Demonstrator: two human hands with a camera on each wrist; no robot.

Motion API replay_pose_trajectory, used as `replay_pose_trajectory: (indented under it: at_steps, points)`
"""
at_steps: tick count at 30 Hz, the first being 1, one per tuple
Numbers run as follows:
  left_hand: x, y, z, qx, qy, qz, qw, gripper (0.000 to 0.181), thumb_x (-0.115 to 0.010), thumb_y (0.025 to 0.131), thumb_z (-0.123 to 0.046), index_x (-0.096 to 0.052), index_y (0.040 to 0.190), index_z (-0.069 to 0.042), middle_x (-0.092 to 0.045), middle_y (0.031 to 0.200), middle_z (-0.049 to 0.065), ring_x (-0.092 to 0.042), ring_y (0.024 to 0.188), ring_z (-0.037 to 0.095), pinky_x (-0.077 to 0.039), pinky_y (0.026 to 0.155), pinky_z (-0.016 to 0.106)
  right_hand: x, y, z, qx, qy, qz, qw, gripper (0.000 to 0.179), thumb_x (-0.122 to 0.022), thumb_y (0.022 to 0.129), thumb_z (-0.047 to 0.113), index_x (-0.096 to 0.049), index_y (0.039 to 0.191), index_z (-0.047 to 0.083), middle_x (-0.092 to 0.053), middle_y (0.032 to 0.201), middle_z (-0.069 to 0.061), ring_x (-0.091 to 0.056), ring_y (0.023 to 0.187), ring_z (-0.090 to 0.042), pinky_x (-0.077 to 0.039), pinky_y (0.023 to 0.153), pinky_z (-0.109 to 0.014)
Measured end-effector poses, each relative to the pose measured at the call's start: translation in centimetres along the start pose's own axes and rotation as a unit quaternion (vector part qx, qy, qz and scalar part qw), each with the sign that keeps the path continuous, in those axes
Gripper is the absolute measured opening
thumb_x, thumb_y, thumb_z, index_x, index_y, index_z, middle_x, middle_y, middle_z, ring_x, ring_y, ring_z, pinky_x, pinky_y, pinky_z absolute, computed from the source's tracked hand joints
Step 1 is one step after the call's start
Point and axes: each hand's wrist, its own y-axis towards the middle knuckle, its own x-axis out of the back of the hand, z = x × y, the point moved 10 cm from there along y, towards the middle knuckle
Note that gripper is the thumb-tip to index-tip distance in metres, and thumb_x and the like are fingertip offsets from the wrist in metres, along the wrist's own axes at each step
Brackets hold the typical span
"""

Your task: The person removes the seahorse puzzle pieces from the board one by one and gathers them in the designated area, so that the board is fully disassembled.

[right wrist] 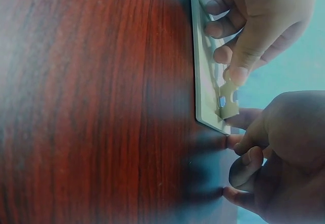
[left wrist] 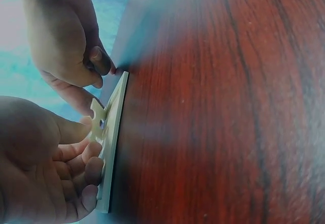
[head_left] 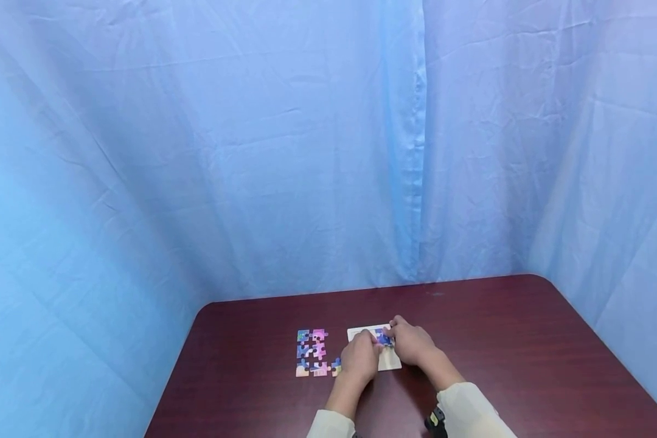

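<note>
A shallow pale puzzle tray [head_left: 390,364] lies on the table between the hands, with blue and purple jigsaw pieces [head_left: 383,336] in its far part. Near the tray's middle, my left hand [head_left: 359,359] pinches a jigsaw piece [left wrist: 96,121] by its edge. This piece stands tilted up from the tray, its pale back showing in both wrist views. My right hand [head_left: 412,344] is at the tray's right far corner. One extended digit [right wrist: 246,117] reaches the tilted piece's edge, while the other fingers are bent close to the tabletop. The piece's printed face is mostly hidden by the hands.
Left of the tray, several colourful jigsaw pieces [head_left: 312,353] lie spaced in two columns. Another piece [head_left: 336,367] lies partly behind my left hand. The dark red wooden table [head_left: 241,389] has blue curtains [head_left: 306,152] behind and at its sides.
</note>
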Motion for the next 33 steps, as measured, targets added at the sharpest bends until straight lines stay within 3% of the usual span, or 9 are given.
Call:
replay_pose_trajectory:
  at_steps: [10,23,28,33]
  points:
    - [0.0,-0.2,0.2,0.001,-0.019,-0.003,0.9998,0.017,-0.078,0.095,-0.02,-0.064,0.093,-0.01,-0.066,0.083,0.003,-0.069,0.075,0.023,-0.053,0.067,0.038,-0.1,0.0,0.0,-0.004,-0.003,0.002,1.0,0.046,-0.056,0.093,-0.004,-0.075,0.131,0.012,-0.061,0.122,-0.006,-0.054,0.073,-0.022,-0.046,0.066,-0.036]
    - [1.5,-0.8,1.0,-0.007,-0.015,-0.032,0.9994,0.011,-0.076,0.095,-0.015,-0.068,0.097,-0.008,-0.07,0.086,0.006,-0.071,0.08,0.026,-0.055,0.07,0.04,-0.2,0.0,0.3,0.004,-0.016,0.005,0.9999,0.044,-0.054,0.096,-0.003,-0.075,0.132,0.011,-0.062,0.128,-0.01,-0.067,0.099,-0.027,-0.056,0.082,-0.045]
    - [1.9,-1.0,2.1,0.011,-0.021,-0.032,0.9992,0.01,-0.076,0.094,-0.014,-0.068,0.096,-0.009,-0.07,0.085,0.004,-0.069,0.076,0.023,-0.053,0.069,0.039,-0.2,-0.1,0.4,0.003,-0.022,0.013,0.9997,0.04,-0.054,0.102,0.002,-0.072,0.136,0.012,-0.062,0.131,-0.01,-0.067,0.102,-0.027,-0.056,0.084,-0.046]
    - [2.3,-1.2,3.1,0.027,-0.03,-0.025,0.9989,0.007,-0.076,0.094,-0.012,-0.069,0.096,-0.009,-0.068,0.084,0.002,-0.065,0.075,0.019,-0.053,0.069,0.036,-0.3,-0.1,0.4,-0.003,-0.025,0.017,0.9995,0.042,-0.055,0.1,0.0,-0.072,0.137,0.012,-0.062,0.132,-0.01,-0.067,0.103,-0.027,-0.056,0.086,-0.046]
